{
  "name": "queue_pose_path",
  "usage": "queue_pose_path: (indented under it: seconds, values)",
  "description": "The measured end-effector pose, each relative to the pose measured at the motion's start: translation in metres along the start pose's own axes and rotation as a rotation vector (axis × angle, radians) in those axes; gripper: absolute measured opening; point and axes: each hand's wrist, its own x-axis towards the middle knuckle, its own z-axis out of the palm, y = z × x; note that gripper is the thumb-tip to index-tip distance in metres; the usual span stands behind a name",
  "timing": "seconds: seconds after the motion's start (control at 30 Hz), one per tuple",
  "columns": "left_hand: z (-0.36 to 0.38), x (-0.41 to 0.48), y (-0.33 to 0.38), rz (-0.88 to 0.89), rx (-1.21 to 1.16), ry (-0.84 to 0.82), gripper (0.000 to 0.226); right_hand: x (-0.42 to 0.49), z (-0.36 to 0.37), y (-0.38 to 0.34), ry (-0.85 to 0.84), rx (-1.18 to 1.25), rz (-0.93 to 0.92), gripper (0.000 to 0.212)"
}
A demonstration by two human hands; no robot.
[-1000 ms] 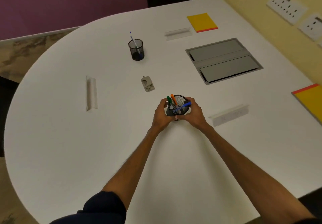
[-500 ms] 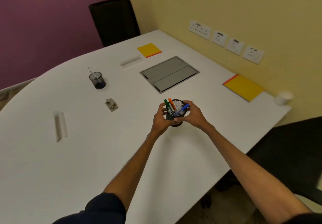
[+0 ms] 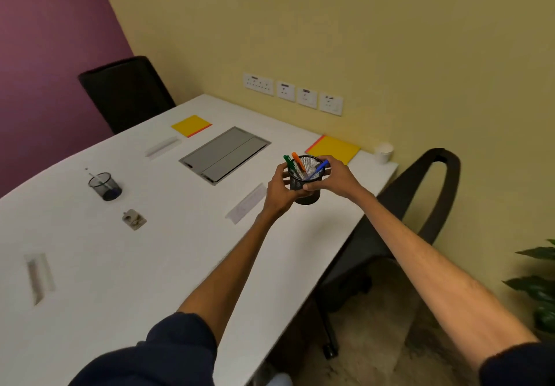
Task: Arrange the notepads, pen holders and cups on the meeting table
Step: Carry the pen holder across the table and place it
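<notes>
So, both hands are wrapped round a black mesh pen holder [image 3: 310, 198] over the right part of the white table [image 3: 120, 265]. The left hand [image 3: 280, 189] curls round its near-left side; the right hand [image 3: 333, 180] grips the right side w/ thumb across the front & fingers over the far rim. Can't tell if its base touches the top or hangs just above. Inside are 3 pens: a green pen [image 3: 287, 160] & an orange pen [image 3: 297, 160] stick up at the left of the rim, and a blue pen [image 3: 319, 167] leans out to the right by the right hand's fingers. The holder is btwn a white name strip [image 3: 247, 204] on its left & the table's right edge, w/ a yellow notepad [image 3: 333, 149] just behind it. Past that pad, at the far right corner nr the wall, a white paper cup [image 3: 383, 152] stands upright; can't see what's in it. A second pen holder [image 3: 105, 186], same mesh, stands well apart on the left, w/ one pale pen [image 3: 97, 179] slanting in it & something dark blue at the bottom. A second notepad [image 3: 191, 125], also yellow, lies at the far end, nr a grey hatch [image 3: 225, 153] set in the table's middle. A small grey object [image 3: 133, 219] lies nr the second pen holder.
</notes>
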Motion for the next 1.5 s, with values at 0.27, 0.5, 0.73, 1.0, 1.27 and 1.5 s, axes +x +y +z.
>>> queue_pose_path:
  seconds: [0.27, 0.5, 0.73, 1.0, 1.27, 1.5]
  values:
    - [0.067, 0.026, 0.036, 0.118, -0.005, -0.021, 0.078, 0.004, -0.081, 0.035, 0.07, 0.026, 0.065, 0.094]
    - [0.136, 0.089, 0.037, 0.084, 0.039, -0.095, 0.078, 0.045, -0.132, 0.088, 0.118, 0.009, 0.133, 0.095]
    - [0.208, 0.169, 0.021, 0.042, 0.05, -0.066, 0.079, 0.127, -0.192, 0.142, -0.013, -0.129, 0.143, 0.09]
    - [0.25, 0.231, 0.015, -0.061, 0.068, -0.027, 0.079, 0.197, -0.223, 0.173, -0.104, -0.172, 0.142, 0.094]
    - [0.276, 0.266, 0.005, -0.147, 0.108, 0.061, 0.076, 0.252, -0.23, 0.197, -0.228, -0.309, 0.056, 0.112]
    - [0.308, 0.283, 0.014, -0.219, 0.114, 0.202, 0.08, 0.29, -0.257, 0.206, -0.32, -0.331, -0.037, 0.108]
